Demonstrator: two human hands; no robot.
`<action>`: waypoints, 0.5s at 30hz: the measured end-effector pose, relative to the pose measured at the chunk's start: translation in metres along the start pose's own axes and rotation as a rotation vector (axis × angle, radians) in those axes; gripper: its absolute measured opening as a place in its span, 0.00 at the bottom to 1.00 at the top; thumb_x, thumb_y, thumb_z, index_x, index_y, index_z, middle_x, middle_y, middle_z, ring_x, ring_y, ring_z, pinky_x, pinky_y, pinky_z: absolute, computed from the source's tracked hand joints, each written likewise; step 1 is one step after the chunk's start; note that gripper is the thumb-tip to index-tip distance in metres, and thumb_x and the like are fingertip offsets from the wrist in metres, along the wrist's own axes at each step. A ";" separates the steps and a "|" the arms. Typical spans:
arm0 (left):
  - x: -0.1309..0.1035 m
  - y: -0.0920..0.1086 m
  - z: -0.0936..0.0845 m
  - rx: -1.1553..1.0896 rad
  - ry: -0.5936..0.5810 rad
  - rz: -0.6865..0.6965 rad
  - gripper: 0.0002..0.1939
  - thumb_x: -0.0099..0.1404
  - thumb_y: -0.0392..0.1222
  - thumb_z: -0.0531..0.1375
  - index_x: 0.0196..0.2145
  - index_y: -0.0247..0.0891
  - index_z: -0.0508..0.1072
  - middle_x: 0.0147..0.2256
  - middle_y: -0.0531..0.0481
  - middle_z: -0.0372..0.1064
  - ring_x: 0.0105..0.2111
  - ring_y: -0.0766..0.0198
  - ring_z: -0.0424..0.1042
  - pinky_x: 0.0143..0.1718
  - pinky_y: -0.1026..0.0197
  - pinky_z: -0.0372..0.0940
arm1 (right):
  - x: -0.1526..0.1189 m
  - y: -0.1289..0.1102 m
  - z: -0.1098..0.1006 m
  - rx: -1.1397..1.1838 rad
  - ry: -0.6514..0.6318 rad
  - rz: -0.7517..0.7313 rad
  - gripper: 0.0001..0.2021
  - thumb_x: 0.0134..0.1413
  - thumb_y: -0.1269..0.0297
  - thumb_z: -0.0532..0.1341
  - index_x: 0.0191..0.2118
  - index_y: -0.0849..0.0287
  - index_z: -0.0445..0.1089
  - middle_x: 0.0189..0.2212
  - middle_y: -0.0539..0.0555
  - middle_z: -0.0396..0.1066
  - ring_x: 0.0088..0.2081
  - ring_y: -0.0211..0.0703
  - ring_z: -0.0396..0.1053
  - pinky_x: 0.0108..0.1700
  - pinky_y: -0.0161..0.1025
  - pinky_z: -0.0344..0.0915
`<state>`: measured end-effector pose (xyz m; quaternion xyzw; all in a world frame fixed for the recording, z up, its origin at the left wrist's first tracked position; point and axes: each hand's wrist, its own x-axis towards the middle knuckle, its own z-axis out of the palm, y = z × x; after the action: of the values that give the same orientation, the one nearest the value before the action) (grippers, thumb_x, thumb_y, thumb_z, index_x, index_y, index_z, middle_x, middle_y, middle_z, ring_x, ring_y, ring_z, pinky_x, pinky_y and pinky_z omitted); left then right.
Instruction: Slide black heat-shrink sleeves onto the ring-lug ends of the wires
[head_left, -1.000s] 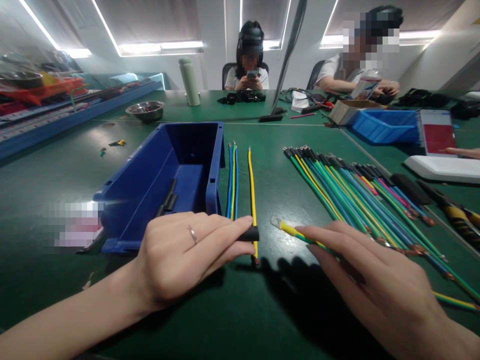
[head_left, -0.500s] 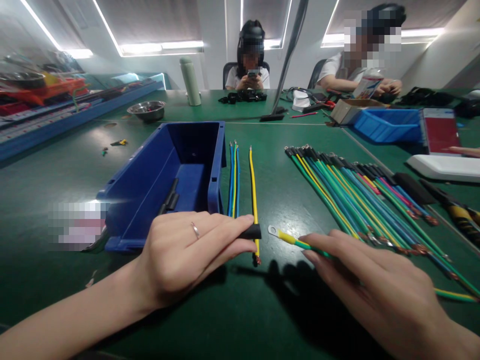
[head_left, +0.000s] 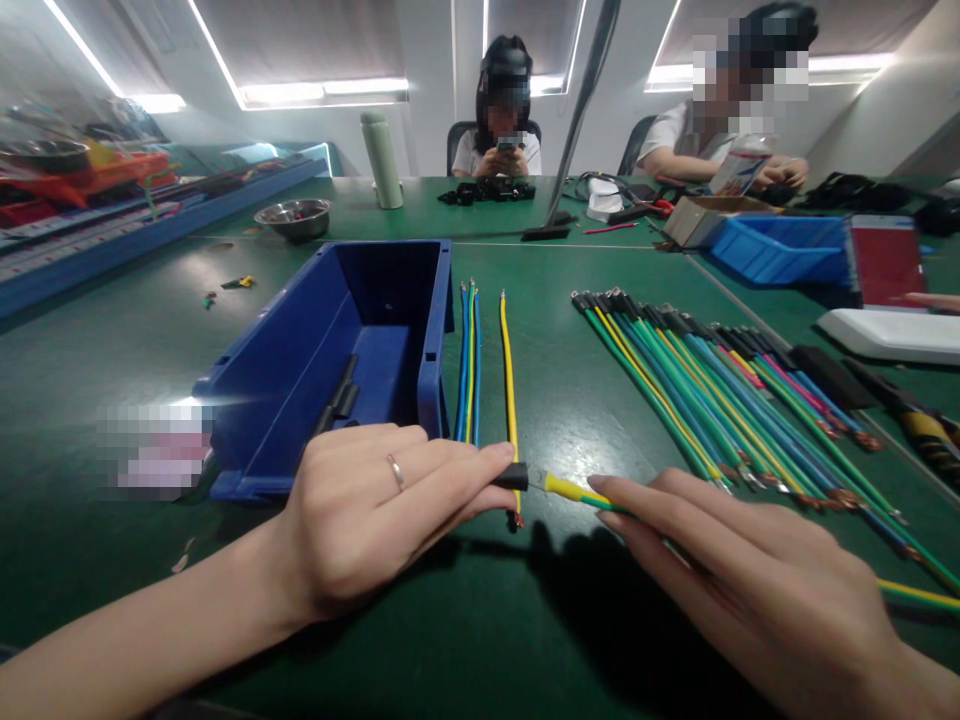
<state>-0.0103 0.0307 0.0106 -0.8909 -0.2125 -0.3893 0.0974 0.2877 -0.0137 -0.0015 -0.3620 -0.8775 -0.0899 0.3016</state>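
Observation:
My left hand [head_left: 390,500] pinches a short black sleeve [head_left: 516,476] between thumb and fingers. From the other side, my right hand [head_left: 742,560] grips a yellow-green cable [head_left: 581,492] close to its metal ring lug. The lug's tip is at the mouth of the sleeve, partly hidden by it. Beneath the left fingertips a yellow cable [head_left: 509,380] with a bare copper end lies on the green table. Several blue and yellow-green cables [head_left: 469,360] rest beside the dark blue bin [head_left: 436,390], which holds some black sleeves [head_left: 345,395].
A row of several cables with black-sleeved ends [head_left: 697,400] lies to the right, near pliers [head_left: 919,415]. Farther back are a metal bowl [head_left: 294,220], a green bottle [head_left: 382,165], a lamp base [head_left: 546,233] and a light blue bin [head_left: 780,250]. Two people sit across the table.
My right hand has brought the cable leftward, so its lug has gone from apart to the sleeve's mouth. The left hand with the sleeve has shifted slightly right and down.

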 end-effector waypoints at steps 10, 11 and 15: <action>0.001 0.000 0.001 0.003 -0.051 0.004 0.07 0.87 0.38 0.64 0.54 0.34 0.82 0.40 0.51 0.88 0.28 0.68 0.79 0.29 0.61 0.69 | -0.011 0.001 0.005 -0.050 0.002 -0.022 0.11 0.83 0.74 0.56 0.59 0.57 0.73 0.32 0.47 0.79 0.24 0.37 0.73 0.27 0.39 0.64; 0.001 -0.002 0.001 -0.003 -0.062 0.007 0.07 0.86 0.39 0.65 0.54 0.34 0.83 0.40 0.51 0.88 0.28 0.67 0.79 0.30 0.61 0.69 | -0.010 0.001 0.004 -0.057 0.004 -0.035 0.11 0.84 0.74 0.55 0.59 0.58 0.73 0.31 0.47 0.79 0.24 0.36 0.73 0.27 0.38 0.63; 0.000 -0.008 0.001 -0.003 -0.103 0.052 0.09 0.87 0.40 0.64 0.55 0.35 0.83 0.41 0.51 0.88 0.29 0.66 0.79 0.29 0.60 0.68 | -0.004 0.001 0.001 -0.076 -0.001 -0.075 0.12 0.87 0.71 0.53 0.57 0.61 0.74 0.28 0.46 0.76 0.21 0.34 0.69 0.25 0.37 0.60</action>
<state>-0.0133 0.0384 0.0102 -0.9152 -0.1935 -0.3406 0.0948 0.2903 -0.0151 -0.0052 -0.3403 -0.8864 -0.1341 0.2837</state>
